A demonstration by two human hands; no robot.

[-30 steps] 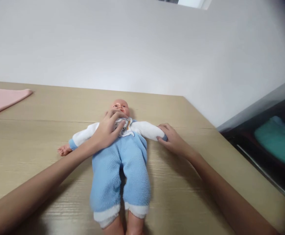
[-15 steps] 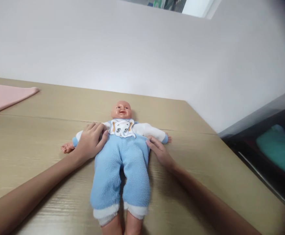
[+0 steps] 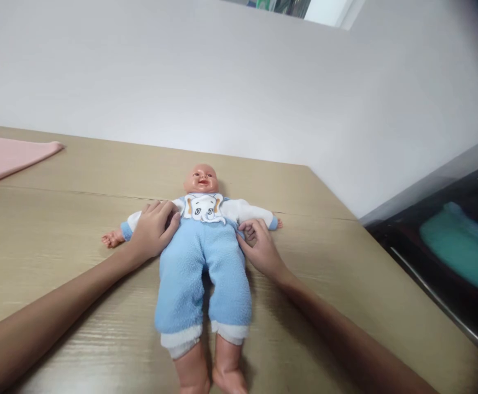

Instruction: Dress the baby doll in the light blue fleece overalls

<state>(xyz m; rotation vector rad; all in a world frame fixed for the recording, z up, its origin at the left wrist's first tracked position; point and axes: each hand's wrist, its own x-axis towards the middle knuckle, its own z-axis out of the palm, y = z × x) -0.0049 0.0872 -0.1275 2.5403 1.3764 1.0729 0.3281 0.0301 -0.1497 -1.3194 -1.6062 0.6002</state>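
Observation:
A baby doll [image 3: 201, 180] lies face up with its arms spread, its feet towards me. It wears a light blue fleece outfit [image 3: 185, 268] with white sleeves and an elephant patch [image 3: 204, 208] on the chest. My left hand [image 3: 155, 227] is closed over the doll's side at the waist, thumb against the blue fleece, covering part of one sleeve; its fingertips are hidden. At the opposite side of the waist, my right hand [image 3: 261, 246] has curled fingers, with thumb and forefinger pinching the edge of the outfit.
The doll is on a wooden table [image 3: 79, 306] against a pale wall [image 3: 140, 71]. Pink folded cloth [image 3: 9, 156] lies at the far left. Beyond the right edge are a dark surface and a blurred green item [image 3: 460, 246].
My right hand has gone from nearly straight fingers beside the doll to curled fingers at its waist. The left hand stays at its side. The view has shifted slightly, showing more of the feet.

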